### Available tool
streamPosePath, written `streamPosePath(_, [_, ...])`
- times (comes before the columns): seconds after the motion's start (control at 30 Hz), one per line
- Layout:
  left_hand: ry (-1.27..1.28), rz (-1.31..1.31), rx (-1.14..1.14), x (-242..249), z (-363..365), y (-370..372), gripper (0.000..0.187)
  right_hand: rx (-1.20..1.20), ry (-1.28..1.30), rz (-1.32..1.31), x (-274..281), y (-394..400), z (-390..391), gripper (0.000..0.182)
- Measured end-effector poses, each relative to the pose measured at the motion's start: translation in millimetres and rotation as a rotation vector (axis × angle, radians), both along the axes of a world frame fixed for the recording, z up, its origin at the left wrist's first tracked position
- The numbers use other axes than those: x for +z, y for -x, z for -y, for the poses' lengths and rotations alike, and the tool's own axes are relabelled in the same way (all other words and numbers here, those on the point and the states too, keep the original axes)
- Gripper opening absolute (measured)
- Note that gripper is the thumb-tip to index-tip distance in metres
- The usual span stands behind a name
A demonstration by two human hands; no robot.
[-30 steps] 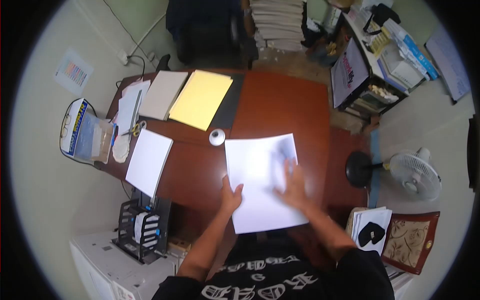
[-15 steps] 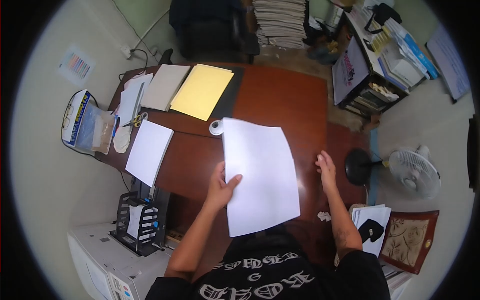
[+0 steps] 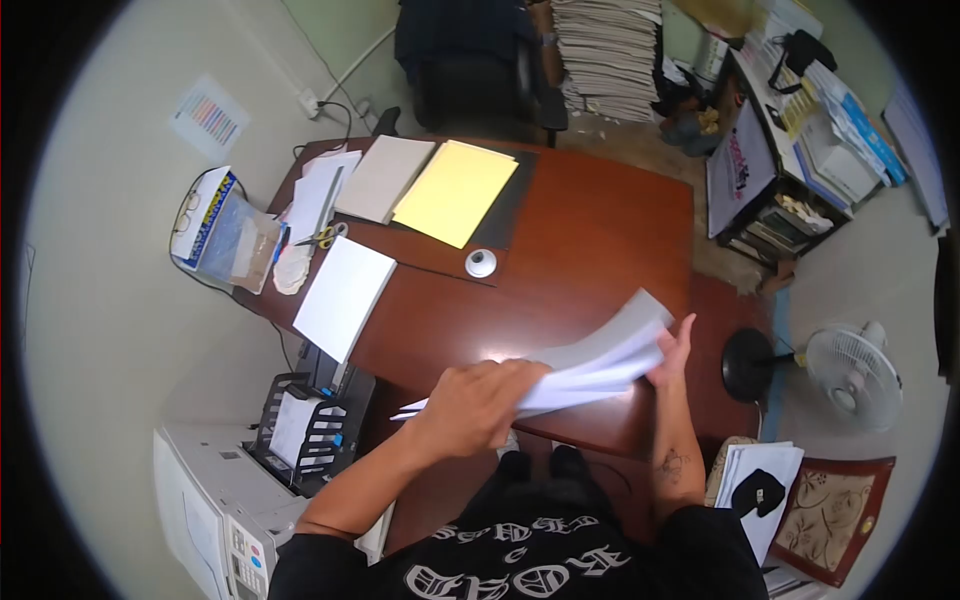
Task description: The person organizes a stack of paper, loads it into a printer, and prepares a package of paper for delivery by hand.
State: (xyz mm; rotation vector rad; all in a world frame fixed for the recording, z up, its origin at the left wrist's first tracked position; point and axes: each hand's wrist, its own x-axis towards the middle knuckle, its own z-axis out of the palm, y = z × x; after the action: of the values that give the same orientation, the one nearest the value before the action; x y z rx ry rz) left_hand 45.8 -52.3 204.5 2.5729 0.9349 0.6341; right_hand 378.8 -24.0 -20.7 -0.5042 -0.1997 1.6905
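A bent stack of white paper (image 3: pixel 590 372) is held over the front edge of the desk, its sheets fanning apart towards the right. My left hand (image 3: pixel 478 402) is closed round the left part of this stack, back of the hand upward. At the right end, my right hand (image 3: pixel 673 352) is against the sheet edges, with its fingers stretched out; part of it is behind the paper. Another pile of white paper (image 3: pixel 346 298) lies on the left of the desk. Beyond the held sheets sits a small round white device (image 3: pixel 481 263).
Yellow paper (image 3: pixel 456 192), a grey folder (image 3: pixel 385 178) and scissors (image 3: pixel 325 237) lie on the brown desk (image 3: pixel 610 225). A black tray (image 3: pixel 305 432) stands on a printer (image 3: pixel 225 470) at left. A fan (image 3: pixel 850 370) and a chair (image 3: pixel 835 515) are at right.
The paper stack has swung from facing me to lying sideways and bent, its sheets now spread. My left hand has turned over with it. My right hand, apart before, now meets its right end.
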Motion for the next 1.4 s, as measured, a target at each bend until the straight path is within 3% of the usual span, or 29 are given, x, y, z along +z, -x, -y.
streamPosePath(0.07, [0.010, -0.063, -0.065, 27, 4, 4, 0.047, 0.136, -0.055, -0.102, 13, 10, 4, 0.108])
streamPosePath(0.17, [0.157, 0.238, 0.022, 33, -7, 21, 0.048, 0.319, -0.074, -0.158, 43, 31, 15, 0.106])
streamPosePath(0.2, [0.255, 0.270, 0.088, 28, -16, 27, 0.049, 0.068, 0.035, -0.005, 6, 26, 15, 0.101])
streamPosePath(0.23, [0.592, 0.434, 0.229, 12, -21, 32, 0.051, -0.063, 0.096, 0.031, 5, 30, 16, 0.098])
streamPosePath(0.27, [0.675, 0.584, 0.243, -10, -31, 35, 0.050, -0.072, 0.023, 0.374, -3, 28, 17, 0.099])
streamPosePath(0.33, [0.807, 0.766, 0.307, -63, -47, 37, 0.047, -0.006, -0.068, 0.338, 13, 29, 22, 0.103])
streamPosePath(0.37, [0.856, 0.797, 0.361, -91, -51, 37, 0.047, 0.066, -0.085, -0.045, 38, 34, 27, 0.105])
streamPosePath(0.4, [0.903, 0.828, 0.417, -121, -54, 37, 0.046, 0.252, -0.090, -0.123, 25, 25, 28, 0.110])
streamPosePath(0.43, [0.929, 0.877, 0.490, -156, -57, 32, 0.040, 0.264, 0.014, -0.149, 19, 24, 24, 0.108])
streamPosePath(0.5, [0.982, 0.840, 0.619, -228, -62, 27, 0.040, 0.299, 0.063, 0.150, -5, 27, 13, 0.097])
streamPosePath(0.53, [0.924, 0.781, 0.659, -259, -60, 25, 0.041, 0.309, 0.185, 0.204, -29, 26, 9, 0.075])
streamPosePath(0.57, [0.873, 0.718, 0.697, -264, -60, 18, 0.042, 0.346, 0.156, 0.389, -19, 26, 4, 0.071])
streamPosePath(0.63, [1.053, 0.751, 0.764, -257, -65, 16, 0.043, 0.424, 0.127, 0.754, 1, 33, -2, 0.068])
streamPosePath(0.67, [1.158, 0.754, 0.812, -253, -58, 17, 0.044, 0.430, 0.191, 0.853, 9, 36, -6, 0.068])
streamPosePath(0.77, [1.185, 0.715, 0.843, -257, -61, 19, 0.046, 0.337, 0.029, 1.080, 32, 51, 1, 0.066])
streamPosePath(0.8, [1.187, 0.744, 0.835, -260, -61, 20, 0.046, 0.293, -0.038, 1.104, 32, 49, 6, 0.064])
streamPosePath(0.9, [1.234, 0.773, 0.812, -251, -61, 18, 0.050, 0.464, 0.169, 1.102, 15, 39, 4, 0.062])
streamPosePath(1.0, [1.117, 0.711, 0.649, -252, -56, 24, 0.041, 0.369, 0.314, 1.301, 3, 39, 8, 0.057])
streamPosePath(1.1, [1.456, 1.005, 0.299, -265, -84, 56, 0.050, 0.358, 0.187, 1.105, -7, 22, 21, 0.053])
streamPosePath(1.13, [1.466, 1.161, 0.327, -237, -94, 40, 0.071, 0.356, 0.183, 1.042, -8, 18, 21, 0.052])
streamPosePath(1.23, [1.655, 1.167, 0.115, -210, -135, 28, 0.074, 0.313, 0.218, 1.022, 6, 23, 18, 0.052])
streamPosePath(1.33, [1.200, 0.574, -0.054, -179, -134, -11, 0.070, 0.218, 0.137, 1.054, -19, 23, 20, 0.050])
streamPosePath(1.37, [0.754, 0.235, -0.156, -174, -120, -20, 0.073, 0.213, 0.130, 1.019, -23, 22, 22, 0.049])
streamPosePath(1.4, [0.532, -0.037, -0.022, -164, -97, -40, 0.077, 0.207, 0.120, 0.982, -25, 22, 21, 0.049])
